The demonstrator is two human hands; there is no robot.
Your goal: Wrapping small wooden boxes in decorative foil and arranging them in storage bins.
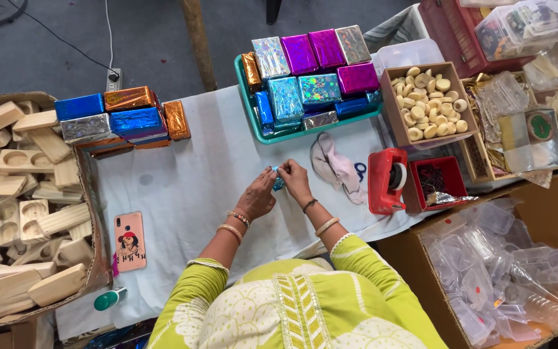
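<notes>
A white cloth [188, 187] covers the table, bare across its middle, so the widest open room lies left of and in front of the hands. Its left edge meets a cardboard box of wooden blocks [14, 207]; its right edge meets another cardboard box of clear plastic cases [505, 271]. At the far edge sits a teal tray [243, 97] stacked with foil-wrapped boxes, and a smaller pile of wrapped boxes [121, 119] stands at the far left corner. A box of pale round discs [429, 103] sits far right, with a red tape dispenser [385, 181] just right of the hands. A phone [130, 241] lies near the left edge. The left hand [258, 197] and right hand [296, 183] meet mid-cloth, fingertips pinched together on a small blue foil piece [278, 181] held between them just above the cloth.
</notes>
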